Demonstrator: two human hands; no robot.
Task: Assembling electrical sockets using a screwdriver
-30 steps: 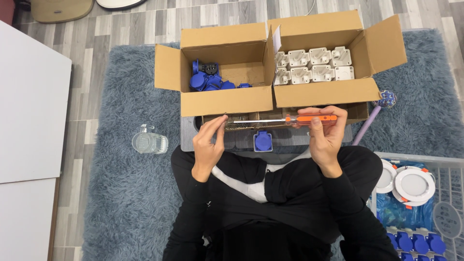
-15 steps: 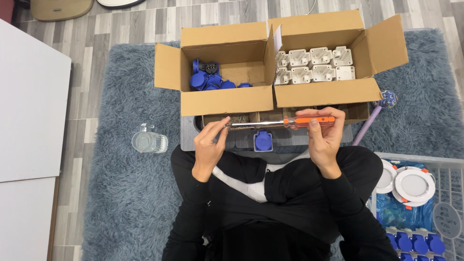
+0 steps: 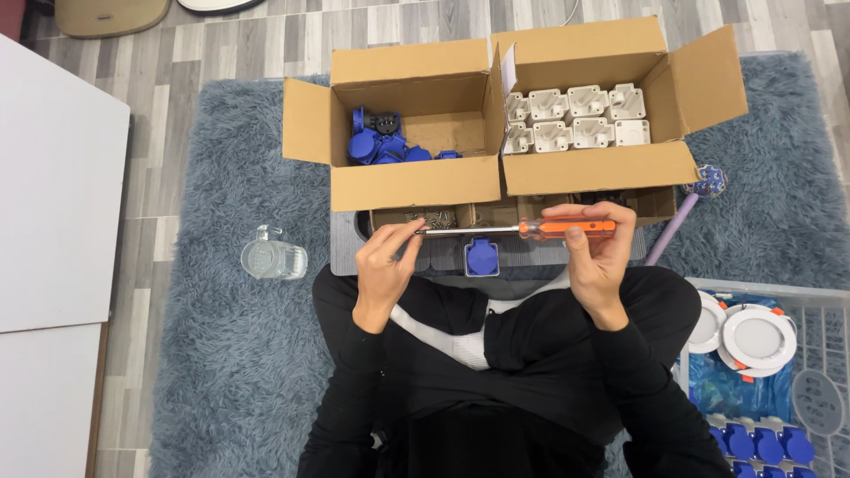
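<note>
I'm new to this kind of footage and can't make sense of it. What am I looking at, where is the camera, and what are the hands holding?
There is no machine here: a person sits on a shaggy blue-grey rug and works with bare hands. The single camera is worn on the person's head and looks straight down, so you see arms and lap from above.

The right hand grips the orange handle of a screwdriver, held level. The left hand pinches at the tip of its metal shaft with the fingers.

In front stand two open cardboard boxes: the left box holds blue plastic parts, the right box holds white plastic parts. Below the screwdriver lies a blue socket-like piece. A clear glass jar lies on the rug, and a basket holds round white discs.
</note>
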